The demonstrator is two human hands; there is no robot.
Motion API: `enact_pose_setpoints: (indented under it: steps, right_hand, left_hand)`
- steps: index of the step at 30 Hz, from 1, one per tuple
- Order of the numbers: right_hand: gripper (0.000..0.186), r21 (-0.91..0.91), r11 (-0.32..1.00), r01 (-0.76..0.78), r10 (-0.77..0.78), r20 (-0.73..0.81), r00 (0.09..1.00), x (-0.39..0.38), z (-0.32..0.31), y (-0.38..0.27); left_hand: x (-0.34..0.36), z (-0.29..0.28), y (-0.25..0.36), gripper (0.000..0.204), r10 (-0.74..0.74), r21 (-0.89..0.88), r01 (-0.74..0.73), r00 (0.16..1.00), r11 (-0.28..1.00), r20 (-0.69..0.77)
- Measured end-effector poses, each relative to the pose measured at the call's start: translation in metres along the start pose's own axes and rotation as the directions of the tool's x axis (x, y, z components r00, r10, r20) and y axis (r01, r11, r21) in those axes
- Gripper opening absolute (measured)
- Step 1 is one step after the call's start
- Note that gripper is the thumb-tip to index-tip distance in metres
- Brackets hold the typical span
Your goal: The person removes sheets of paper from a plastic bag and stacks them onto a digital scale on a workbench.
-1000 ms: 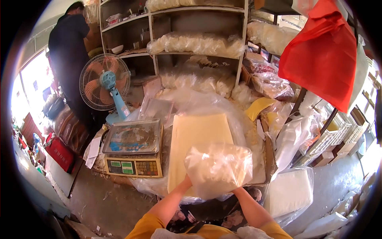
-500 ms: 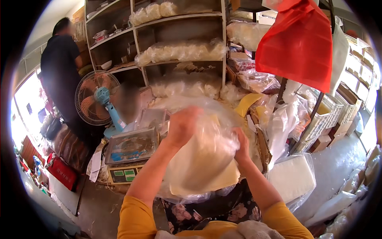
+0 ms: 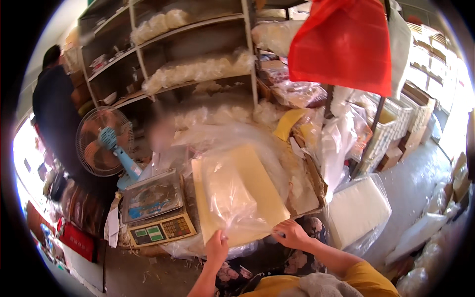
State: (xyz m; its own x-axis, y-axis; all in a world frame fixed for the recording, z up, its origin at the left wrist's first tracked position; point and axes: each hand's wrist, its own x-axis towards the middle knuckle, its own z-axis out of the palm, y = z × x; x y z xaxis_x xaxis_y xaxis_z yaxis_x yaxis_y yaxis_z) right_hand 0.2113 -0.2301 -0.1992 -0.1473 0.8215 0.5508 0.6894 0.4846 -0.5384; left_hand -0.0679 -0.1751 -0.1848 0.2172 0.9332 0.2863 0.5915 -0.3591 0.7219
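Observation:
A clear plastic bag (image 3: 230,193) lies spread over a stack of flat cream-yellow sheets (image 3: 264,180) at the front of the worktable. The near edge of the bag is pulled taut and creased between my two hands. My left hand (image 3: 216,250) pinches it at the near left, over the border of the sheets. At the near right corner of the stack, my right hand (image 3: 293,234) has its fingers closed on the other end of that edge. More clear film stretches away behind the sheets.
Left of the sheets stands a digital scale (image 3: 161,208), with a blue fan (image 3: 106,141) behind it. A red bag (image 3: 341,49) hangs at the upper right. Wrapped white sheets (image 3: 358,210) sit lower right. Shelves (image 3: 198,81) hold bagged goods; a person (image 3: 57,109) stands far left.
Both hands have come down and toward me from above the sheets, drawing the bag's edge with them. The bag now lies flatter on the stack. The whole view has shifted and tilted.

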Motion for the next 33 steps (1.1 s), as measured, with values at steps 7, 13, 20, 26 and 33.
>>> enact_pose_setpoints:
  steps: [7,13,20,26,33]
  right_hand:
    - [0.012,0.027,0.989,0.144,-0.146,0.141,0.979,0.028,-0.021,-0.047]
    - [0.005,0.111,0.924,0.367,-0.382,0.199,0.902,0.046,0.006,-0.051]
    - [0.006,-0.030,0.999,0.025,-0.016,0.265,0.964,0.055,0.034,-0.012]
    - [0.014,-0.093,0.986,-0.141,0.164,0.329,0.930,0.065,0.047,-0.009]
    - [0.025,0.046,0.969,-0.242,0.214,0.328,0.920,0.052,0.001,-0.032]
  left_hand:
    - [-0.004,0.017,0.038,0.030,-0.062,-0.639,0.253,0.950,0.726,0.306]
    - [0.002,0.077,-0.007,0.026,0.227,-0.397,-0.048,0.879,0.916,0.419]
    - [-0.011,0.060,0.031,0.018,-0.033,-0.197,0.057,0.992,0.979,0.123]
    - [0.003,0.060,0.030,0.019,0.400,0.105,-0.392,0.914,0.914,-0.068]
    - [-0.007,0.071,-0.009,0.009,-0.055,-0.356,0.141,0.969,0.924,0.241]
